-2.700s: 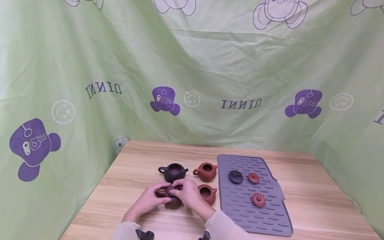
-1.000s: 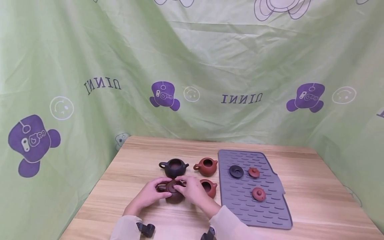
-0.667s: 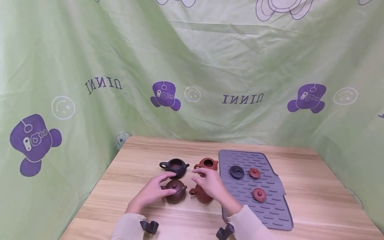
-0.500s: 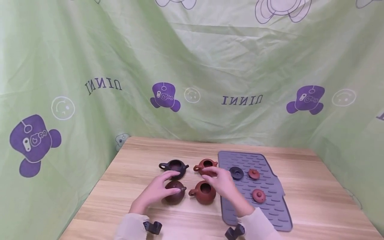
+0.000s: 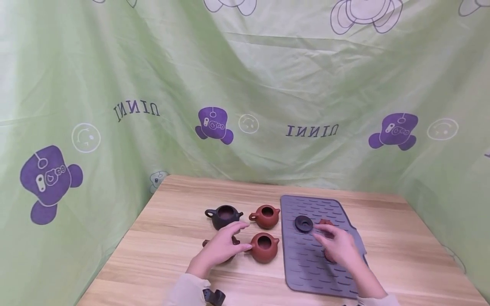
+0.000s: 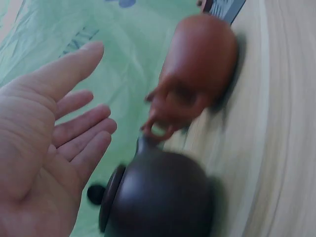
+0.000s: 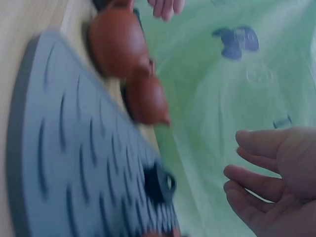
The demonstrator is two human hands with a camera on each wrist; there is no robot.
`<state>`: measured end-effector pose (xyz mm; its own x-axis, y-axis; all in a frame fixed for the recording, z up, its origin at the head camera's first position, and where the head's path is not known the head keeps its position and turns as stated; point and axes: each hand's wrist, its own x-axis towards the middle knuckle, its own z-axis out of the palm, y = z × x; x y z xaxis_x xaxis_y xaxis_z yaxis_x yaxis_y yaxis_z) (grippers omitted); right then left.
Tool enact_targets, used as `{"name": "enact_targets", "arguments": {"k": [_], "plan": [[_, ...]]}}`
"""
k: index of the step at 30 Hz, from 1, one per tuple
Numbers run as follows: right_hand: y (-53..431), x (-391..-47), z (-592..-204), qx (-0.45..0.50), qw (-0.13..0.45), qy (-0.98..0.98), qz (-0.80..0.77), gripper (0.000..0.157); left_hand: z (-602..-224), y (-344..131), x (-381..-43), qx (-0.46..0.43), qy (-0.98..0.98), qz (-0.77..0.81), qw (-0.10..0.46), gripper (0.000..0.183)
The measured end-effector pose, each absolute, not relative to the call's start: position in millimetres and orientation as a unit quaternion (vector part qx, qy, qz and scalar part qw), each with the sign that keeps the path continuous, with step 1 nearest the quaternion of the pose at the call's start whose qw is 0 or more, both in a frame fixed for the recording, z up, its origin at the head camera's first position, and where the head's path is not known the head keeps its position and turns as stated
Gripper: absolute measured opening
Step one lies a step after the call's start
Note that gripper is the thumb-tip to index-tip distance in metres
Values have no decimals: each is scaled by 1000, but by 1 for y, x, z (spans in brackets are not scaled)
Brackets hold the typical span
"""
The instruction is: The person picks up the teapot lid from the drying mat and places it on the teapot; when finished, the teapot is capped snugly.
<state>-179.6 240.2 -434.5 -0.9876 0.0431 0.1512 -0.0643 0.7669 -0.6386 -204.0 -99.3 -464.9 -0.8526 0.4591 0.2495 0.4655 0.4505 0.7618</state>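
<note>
Green printed cloth (image 5: 264, 76) backs a wooden table (image 5: 153, 242) where, right of centre in the frame, a black lid (image 5: 304, 223) lies on a grey mat (image 5: 302, 267). It looks light, rigid and probably brittle, best pinched by its raised middle. Just beside it the right hand (image 5: 338, 245) hovers, holding nothing; lower centre, the left hand (image 5: 220, 247) is likewise empty, thumb and fingers parted.

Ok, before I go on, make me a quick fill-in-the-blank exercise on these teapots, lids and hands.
1. The dark brown teapot has its lid on, while the black teapot and ____ red teapots stand open.
2. Besides two red lids, the gray mat bears another lid, coloured ____.
3. The right hand, over the mat, holds ____.

Missing words: two; black; nothing.
</note>
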Motion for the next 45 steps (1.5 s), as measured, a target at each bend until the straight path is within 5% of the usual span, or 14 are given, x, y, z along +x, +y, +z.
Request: {"name": "enact_targets", "arguments": {"k": [13,45], "plan": [[294,-164,-457,-31,35,-947,318,43,-480,-69,-199,-243,-870,-429,-22,73],[299,-164,-496,-28,83,-934,345,22,-489,-48,-196,-213,-896,-390,15,61]]}}
